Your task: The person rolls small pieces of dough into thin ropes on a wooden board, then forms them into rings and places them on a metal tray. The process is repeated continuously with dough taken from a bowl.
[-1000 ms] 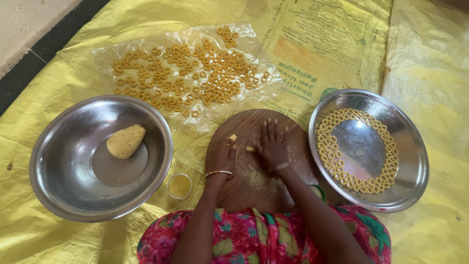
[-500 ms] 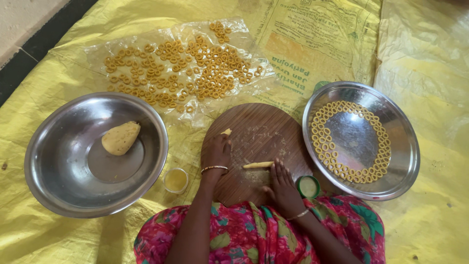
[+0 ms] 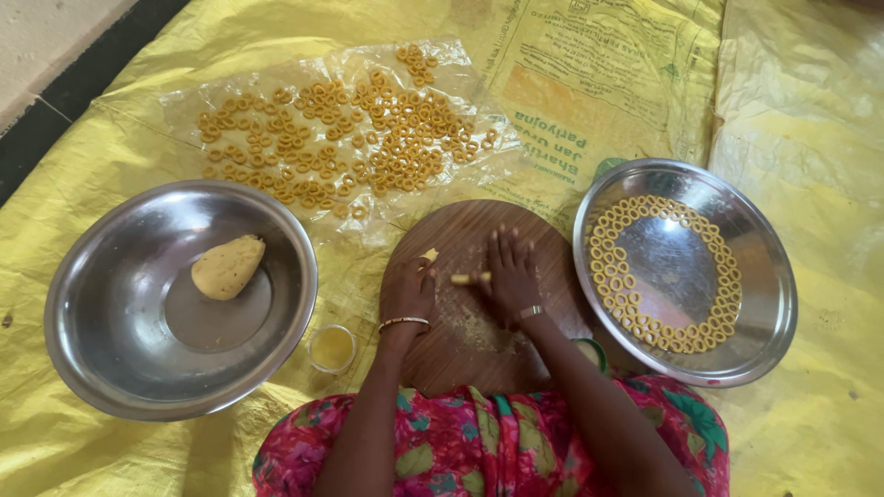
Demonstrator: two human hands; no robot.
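Observation:
A round wooden board (image 3: 470, 230) lies in front of me on a yellow sheet. My right hand (image 3: 509, 271) lies flat on it, palm down, pressing a thin yellow dough strip (image 3: 463, 278) whose left end sticks out from under the fingers. My left hand (image 3: 408, 290) rests on the board beside it, fingers curled, close to a small dough bit (image 3: 429, 255); what it holds, if anything, is hidden. A bangle sits on the left wrist.
A steel bowl (image 3: 101, 368) at left holds a dough lump (image 3: 226, 267). A steel plate (image 3: 764, 304) at right carries several dough rings along its rim. More rings lie on clear plastic (image 3: 184, 101) beyond the board. A small cup of oil (image 3: 332, 348) stands by my left wrist.
My right hand moved forward from the near edge of the board onto the dough strip, rolling it away from me. The left hand stayed almost in place.

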